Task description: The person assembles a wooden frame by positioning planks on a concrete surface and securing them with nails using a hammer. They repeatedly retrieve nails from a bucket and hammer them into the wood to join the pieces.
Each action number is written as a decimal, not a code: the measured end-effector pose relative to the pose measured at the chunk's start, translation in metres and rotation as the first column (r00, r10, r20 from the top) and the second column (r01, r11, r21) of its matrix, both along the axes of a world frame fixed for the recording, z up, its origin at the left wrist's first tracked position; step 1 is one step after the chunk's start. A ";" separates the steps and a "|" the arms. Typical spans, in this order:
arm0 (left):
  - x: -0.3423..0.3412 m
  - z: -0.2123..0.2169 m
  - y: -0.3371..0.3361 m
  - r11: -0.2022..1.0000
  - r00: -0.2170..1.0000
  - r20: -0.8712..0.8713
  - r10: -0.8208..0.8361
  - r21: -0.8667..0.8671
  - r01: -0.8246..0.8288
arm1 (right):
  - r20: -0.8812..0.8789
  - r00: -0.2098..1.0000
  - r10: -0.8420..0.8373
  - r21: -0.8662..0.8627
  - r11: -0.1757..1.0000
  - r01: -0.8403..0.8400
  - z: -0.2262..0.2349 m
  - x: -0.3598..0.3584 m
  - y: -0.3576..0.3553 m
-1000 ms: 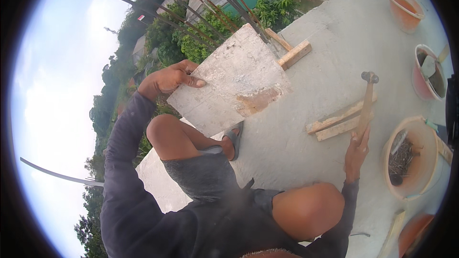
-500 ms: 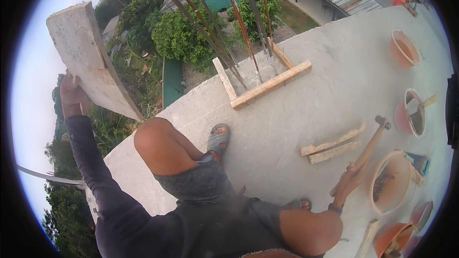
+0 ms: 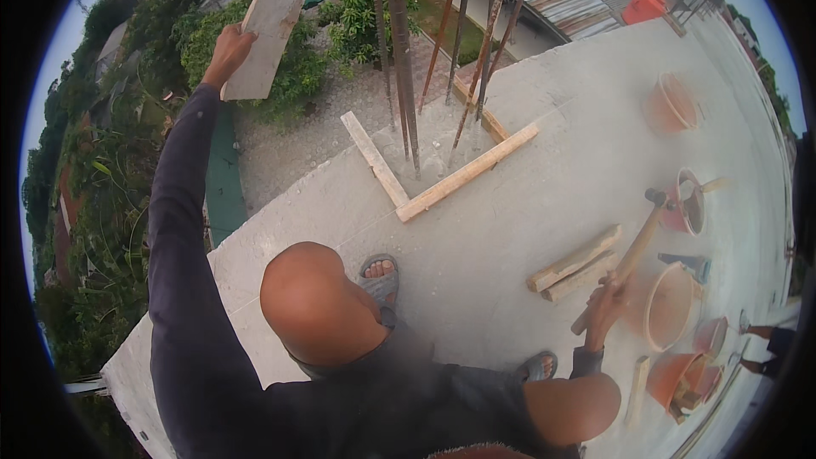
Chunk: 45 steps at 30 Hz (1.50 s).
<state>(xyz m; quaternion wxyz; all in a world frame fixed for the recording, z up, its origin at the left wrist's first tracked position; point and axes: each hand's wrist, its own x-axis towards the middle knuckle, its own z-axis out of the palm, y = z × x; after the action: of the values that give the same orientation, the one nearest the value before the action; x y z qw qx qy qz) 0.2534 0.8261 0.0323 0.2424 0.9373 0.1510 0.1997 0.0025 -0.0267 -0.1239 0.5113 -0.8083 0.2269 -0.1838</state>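
Note:
My left hand (image 3: 228, 53), at the end of an outstretched arm, grips the lower left edge of a flat, pale wooden board (image 3: 270, 34) raised past the slab's far edge. In my right hand (image 3: 602, 306) is a hammer (image 3: 637, 246), its wooden handle slanting up and its dark head pointing away from me. Two short wood strips (image 3: 578, 262) lie on the concrete just left of the hammer. Ahead, a three-sided frame of wood battens (image 3: 467, 172) surrounds upright rusty rebar (image 3: 399, 51). That frame lies flat on the slab, and the board is apart from it.
Several orange buckets (image 3: 667, 306) stand along the right, some holding tools. The concrete slab (image 3: 340, 204) ends in an open edge at the left and front, with trees (image 3: 93, 178) and a paved yard below. Another person's legs (image 3: 769, 348) show at the far right.
My left arm has stretched forward and to the right, carrying the board from the far left toward the rebar and turning it. The view has shifted. The hammer stays in my right hand.

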 end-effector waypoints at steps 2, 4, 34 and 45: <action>0.069 -0.056 -0.042 0.998 0.995 -0.094 -0.041 0.033 0.044 | -0.002 1.000 0.003 -0.028 1.000 -0.003 0.014 -0.004 0.008; 0.122 -0.110 -0.079 0.994 0.985 -0.145 -0.099 0.023 0.103 | -0.010 1.000 -0.003 -0.067 0.998 0.002 0.030 -0.011 0.018; 0.194 -0.332 -0.197 0.859 0.771 -0.460 -0.441 0.032 0.511 | -0.122 0.981 -0.151 0.007 0.988 0.153 0.029 -0.051 0.095; 0.189 -0.327 -0.199 0.866 0.750 -0.537 -0.385 0.069 0.495 | -0.204 0.964 -0.172 -0.025 0.985 0.170 0.018 -0.054 0.093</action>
<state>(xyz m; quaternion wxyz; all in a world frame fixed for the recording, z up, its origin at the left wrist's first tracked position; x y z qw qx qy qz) 0.4423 0.6272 -0.2948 0.1354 0.9848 -0.0386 -0.1020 -0.0516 0.0667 -0.1064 0.4643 -0.8022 0.3466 -0.1438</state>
